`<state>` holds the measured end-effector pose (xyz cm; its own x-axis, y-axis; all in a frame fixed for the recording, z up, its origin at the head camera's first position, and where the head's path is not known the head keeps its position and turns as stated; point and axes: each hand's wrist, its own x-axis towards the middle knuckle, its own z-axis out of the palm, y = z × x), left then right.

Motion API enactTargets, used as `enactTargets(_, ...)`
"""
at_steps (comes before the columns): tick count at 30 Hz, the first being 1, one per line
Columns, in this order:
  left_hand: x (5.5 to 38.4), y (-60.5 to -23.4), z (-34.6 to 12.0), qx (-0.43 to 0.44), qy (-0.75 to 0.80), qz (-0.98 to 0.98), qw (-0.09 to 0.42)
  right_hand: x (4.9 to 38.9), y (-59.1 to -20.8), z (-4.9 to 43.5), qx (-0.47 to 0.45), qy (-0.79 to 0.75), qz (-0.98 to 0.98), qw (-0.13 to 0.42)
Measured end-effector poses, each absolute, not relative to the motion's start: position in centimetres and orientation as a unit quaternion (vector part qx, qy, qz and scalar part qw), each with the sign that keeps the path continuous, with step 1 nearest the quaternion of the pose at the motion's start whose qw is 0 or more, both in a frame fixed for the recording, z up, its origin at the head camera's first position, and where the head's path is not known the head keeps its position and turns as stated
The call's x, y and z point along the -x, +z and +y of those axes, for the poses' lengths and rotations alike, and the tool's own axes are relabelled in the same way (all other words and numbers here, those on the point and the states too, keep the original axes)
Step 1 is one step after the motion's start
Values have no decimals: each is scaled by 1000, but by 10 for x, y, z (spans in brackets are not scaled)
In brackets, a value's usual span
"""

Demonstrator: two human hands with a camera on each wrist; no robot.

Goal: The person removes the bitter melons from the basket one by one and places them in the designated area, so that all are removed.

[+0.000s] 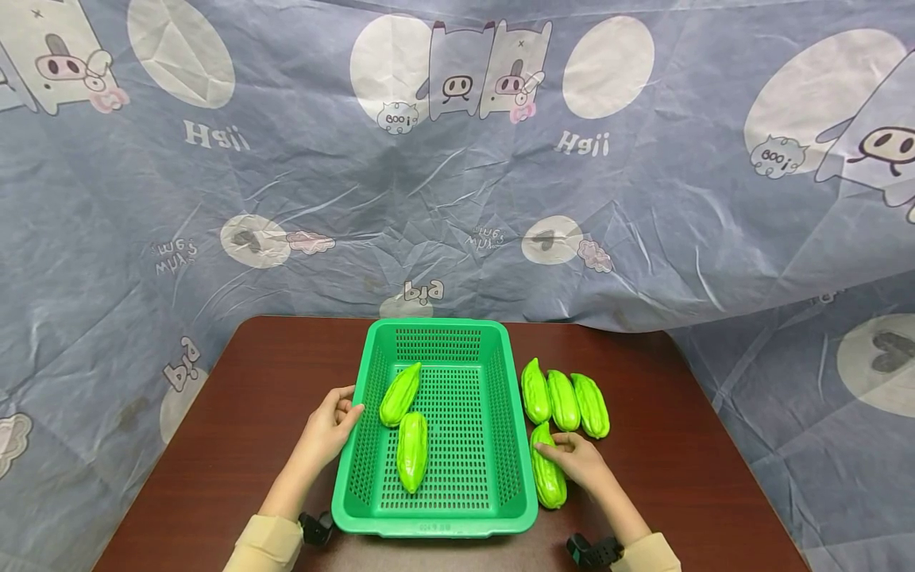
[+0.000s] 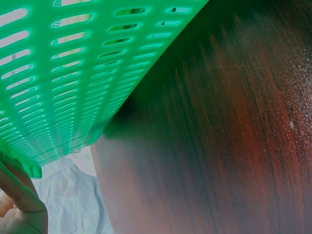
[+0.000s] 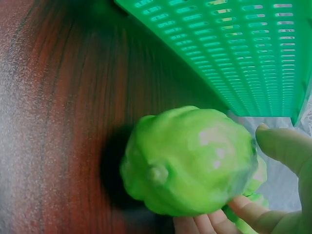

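A green plastic basket (image 1: 436, 527) with slotted walls stands on the table, and two light green bitter gourds, one upper (image 1: 400, 395) and one lower (image 1: 412, 453), lie in its left half. My left hand (image 1: 332, 423) holds the basket's left rim, thumb on top; the left wrist view has its curled fingers (image 2: 22, 192) at the rim. To the right of the basket, my right hand (image 1: 577, 458) grips another bitter gourd (image 1: 548, 477) between thumb and fingers. In the right wrist view that gourd (image 3: 190, 161) shows its blunt stem end, close over the wood.
Three more bitter gourds, left (image 1: 536, 392), middle (image 1: 564, 401) and right (image 1: 590, 406), lie side by side just beyond my right hand. The dark red-brown table (image 1: 665, 477) ends at a blue-grey cartoon-print cloth (image 1: 429, 183) hanging behind and around it.
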<state>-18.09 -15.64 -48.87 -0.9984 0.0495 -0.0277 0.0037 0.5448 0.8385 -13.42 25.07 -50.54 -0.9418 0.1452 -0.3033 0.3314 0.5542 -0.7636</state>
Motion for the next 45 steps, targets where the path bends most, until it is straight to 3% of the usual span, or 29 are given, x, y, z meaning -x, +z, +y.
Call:
enactTargets(23, 180, -488, -157, -20, 477, 878, 26, 158, -445, 254, -117, -452, 880, 82)
enactTargets(35, 181, -488, -157, -20, 477, 878, 25, 172, -411, 215, -72, -473, 877, 48)
enactTargets(45, 180, -489, -155, -17, 472, 881, 15, 181, -397, 178, -25, -487, 871, 51)
